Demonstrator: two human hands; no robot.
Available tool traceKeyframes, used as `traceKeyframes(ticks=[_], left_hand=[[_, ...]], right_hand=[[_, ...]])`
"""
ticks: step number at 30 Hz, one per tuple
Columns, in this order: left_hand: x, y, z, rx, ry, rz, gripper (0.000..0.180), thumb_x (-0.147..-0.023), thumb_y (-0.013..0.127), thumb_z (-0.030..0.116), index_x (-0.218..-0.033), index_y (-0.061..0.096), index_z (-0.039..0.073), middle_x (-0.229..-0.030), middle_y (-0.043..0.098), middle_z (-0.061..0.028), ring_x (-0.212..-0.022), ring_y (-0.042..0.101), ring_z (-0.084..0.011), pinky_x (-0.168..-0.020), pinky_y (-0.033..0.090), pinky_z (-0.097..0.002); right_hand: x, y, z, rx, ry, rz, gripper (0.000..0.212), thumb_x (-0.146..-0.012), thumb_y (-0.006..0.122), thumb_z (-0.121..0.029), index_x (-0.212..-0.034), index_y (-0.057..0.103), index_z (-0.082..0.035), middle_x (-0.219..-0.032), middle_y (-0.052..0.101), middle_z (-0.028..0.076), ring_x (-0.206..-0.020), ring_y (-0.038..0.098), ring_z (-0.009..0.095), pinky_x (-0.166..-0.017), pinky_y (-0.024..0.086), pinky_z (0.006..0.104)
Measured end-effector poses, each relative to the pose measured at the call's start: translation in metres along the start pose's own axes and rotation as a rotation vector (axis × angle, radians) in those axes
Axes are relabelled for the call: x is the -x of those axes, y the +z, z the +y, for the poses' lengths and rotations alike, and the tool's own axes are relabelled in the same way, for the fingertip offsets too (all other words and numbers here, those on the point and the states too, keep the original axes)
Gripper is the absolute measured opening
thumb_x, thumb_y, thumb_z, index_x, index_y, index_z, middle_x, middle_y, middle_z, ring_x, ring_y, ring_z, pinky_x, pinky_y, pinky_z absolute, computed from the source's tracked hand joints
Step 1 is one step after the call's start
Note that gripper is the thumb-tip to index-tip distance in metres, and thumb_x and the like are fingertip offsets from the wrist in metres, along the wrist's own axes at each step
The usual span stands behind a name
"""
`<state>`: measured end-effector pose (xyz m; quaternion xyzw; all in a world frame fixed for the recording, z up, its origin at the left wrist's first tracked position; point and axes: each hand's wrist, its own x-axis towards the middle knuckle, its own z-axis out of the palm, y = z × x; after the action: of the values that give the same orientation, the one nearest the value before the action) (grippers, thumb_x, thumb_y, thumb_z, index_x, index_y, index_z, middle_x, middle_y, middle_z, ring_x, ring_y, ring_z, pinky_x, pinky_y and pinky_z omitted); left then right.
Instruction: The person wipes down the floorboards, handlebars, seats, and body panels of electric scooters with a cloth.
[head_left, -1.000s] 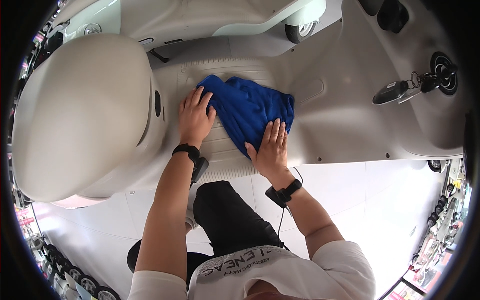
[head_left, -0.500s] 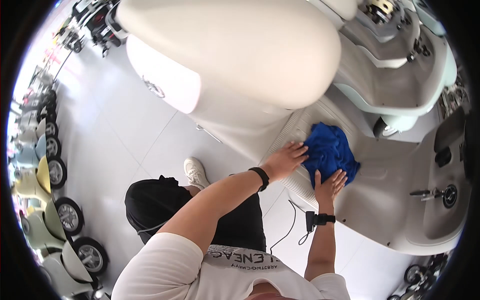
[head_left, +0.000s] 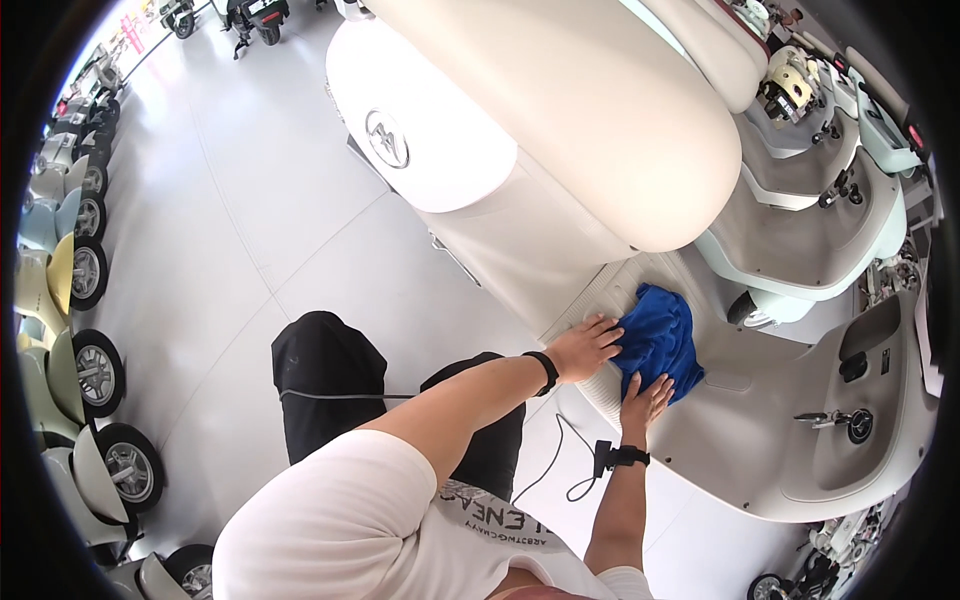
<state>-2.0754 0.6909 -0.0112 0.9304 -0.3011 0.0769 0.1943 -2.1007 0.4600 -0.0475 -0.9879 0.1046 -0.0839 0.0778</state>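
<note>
A crumpled blue cloth (head_left: pixel 660 340) lies on the beige ribbed footboard (head_left: pixel 585 305) of a scooter. My left hand (head_left: pixel 587 348) rests beside the cloth, its fingers stretched out and their tips touching the cloth's left edge. Lower down, my right hand (head_left: pixel 645 402) lies flat on the cloth's near edge with its fingers extended. Neither hand is closed round the cloth. Just beyond the footboard rises the scooter's large cream seat (head_left: pixel 640 140). To the right is the beige front panel, with a key (head_left: pixel 815 417) in its lock.
A pale mint scooter (head_left: pixel 800 240) stands close behind on the right, with more scooters beyond it. Along the left side runs a row of scooters with black wheels (head_left: pixel 95 370). A dark cable (head_left: pixel 540 475) hangs near my right wrist. My knees (head_left: pixel 325 370) are bent below the footboard.
The view has shifted and turned, showing more of the seat's white side panel. Both hands remain at the cloth, fingers still extended. My shoe has gone out of sight.
</note>
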Motion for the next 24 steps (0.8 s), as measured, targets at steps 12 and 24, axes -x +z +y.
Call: traceKeyframes(ticks=[12, 24], left_hand=[[0.026, -0.015, -0.023, 0.423, 0.045, 0.155, 0.022, -0.075, 0.072, 0.008, -0.095, 0.063, 0.008, -0.108, 0.059, -0.0103, -0.118, 0.051, -0.0314, -0.108, 0.036, -0.0444], [0.162, -0.170, -0.061, 1.022, -0.065, 0.316, 0.034, -0.079, 0.072, 0.009, -0.111, 0.060, 0.005, -0.102, 0.061, -0.0133, -0.099, 0.060, -0.0338, -0.087, 0.049, -0.0413]], right_hand=[[0.059, -0.040, -0.068, -0.199, -0.057, 0.138, 0.028, -0.079, 0.066, -0.006, -0.106, 0.065, 0.000, -0.102, 0.065, 0.021, -0.096, 0.061, 0.039, -0.090, 0.046, 0.0460], [0.052, -0.208, -0.246, -0.466, -0.183, 0.378, 0.024, -0.085, 0.066, -0.008, -0.106, 0.065, 0.004, -0.087, 0.069, 0.010, -0.076, 0.061, 0.015, -0.078, 0.050, 0.0319]])
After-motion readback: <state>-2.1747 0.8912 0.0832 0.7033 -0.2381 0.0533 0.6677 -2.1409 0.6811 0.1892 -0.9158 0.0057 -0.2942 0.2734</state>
